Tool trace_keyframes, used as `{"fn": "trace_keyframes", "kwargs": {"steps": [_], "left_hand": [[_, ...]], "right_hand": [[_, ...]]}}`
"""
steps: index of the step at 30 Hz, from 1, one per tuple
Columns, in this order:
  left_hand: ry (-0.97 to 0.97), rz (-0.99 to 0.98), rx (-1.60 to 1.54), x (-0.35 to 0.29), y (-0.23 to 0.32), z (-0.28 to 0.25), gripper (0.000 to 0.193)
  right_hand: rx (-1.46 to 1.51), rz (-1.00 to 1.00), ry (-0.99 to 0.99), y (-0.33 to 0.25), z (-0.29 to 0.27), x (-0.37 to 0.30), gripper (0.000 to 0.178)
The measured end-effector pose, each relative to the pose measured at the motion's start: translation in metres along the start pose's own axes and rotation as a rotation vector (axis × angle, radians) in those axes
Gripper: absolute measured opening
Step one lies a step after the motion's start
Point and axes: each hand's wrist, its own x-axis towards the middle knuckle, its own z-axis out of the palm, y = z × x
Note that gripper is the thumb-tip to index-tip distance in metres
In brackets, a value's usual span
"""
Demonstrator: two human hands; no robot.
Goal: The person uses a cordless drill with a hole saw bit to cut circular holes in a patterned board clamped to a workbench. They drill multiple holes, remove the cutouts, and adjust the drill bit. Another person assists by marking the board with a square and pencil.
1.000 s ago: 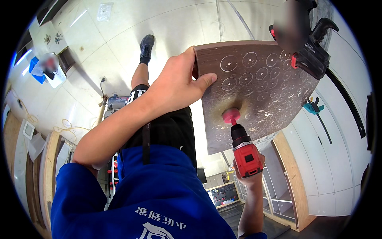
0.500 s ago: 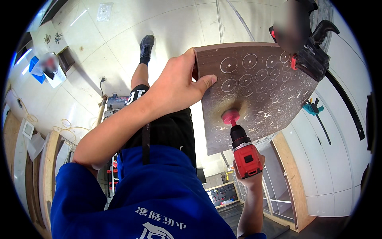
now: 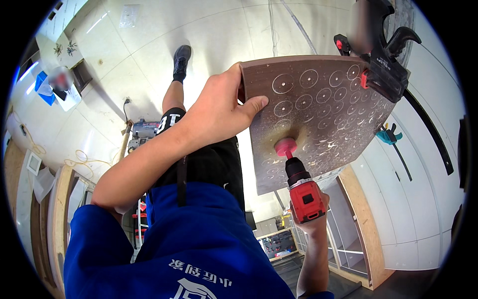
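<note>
My left hand (image 3: pixel 226 104) grips the near left edge of a brown panel (image 3: pixel 318 124), its thumb on the face and its fingers behind. Rows of scribed circles with centre dots cover that face. In my right hand (image 3: pixel 313 219) is a red and black cordless drill (image 3: pixel 306 197), held by its handle. A round pinkish-red hole saw (image 3: pixel 285 146) in the drill's chuck meets the panel face, with a yellowish dusty patch around it. Whether it has cut in, I cannot tell. At the panel's upper right corner sits a black bar clamp (image 3: pixel 386 70) with red pads.
A teal clamp (image 3: pixel 389 135) hangs on the white wall panels (image 3: pixel 418 199) at right. Wood-edged cabinets (image 3: pixel 366 229) stand at lower right. Left lie a grey power tool (image 3: pixel 144 128) with a hose, yellow cords (image 3: pixel 84 162), and a blue and white box (image 3: pixel 64 89) on the pale tiled floor.
The panel, drill and my hands appear shifted very slightly left in the view. Both grips stay the same, and the hole saw remains at the same spot on the panel.
</note>
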Motion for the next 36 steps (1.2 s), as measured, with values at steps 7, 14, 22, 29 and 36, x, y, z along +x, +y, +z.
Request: {"fn": "trace_keyframes", "kwargs": {"steps": [7,14,22,29,36], "left_hand": [[0.006,0.008,-0.001,0.0004,-0.0023,0.0012,0.037],[0.005,0.0,0.015,0.0009,-0.0006,0.0005,0.037],[-0.007,-0.055,-0.004,0.0005,0.0048,-0.0007,0.036],[-0.001,-0.052,-0.035,0.0007,0.004,0.0004,0.036],[0.005,-0.053,0.007,0.0001,0.0016,0.0017,0.036]], "right_hand": [[-0.04,-0.017,-0.005,-0.0026,-0.0015,0.0016,0.032],[-0.036,-0.005,-0.006,-0.0035,-0.0021,0.0026,0.031],[-0.04,-0.007,0.015,0.0012,0.001,-0.0007,0.031],[-0.049,0.024,-0.009,-0.0013,-0.0011,0.0022,0.034],[-0.026,0.012,0.008,-0.0021,-0.0016,0.0015,0.042]]}}
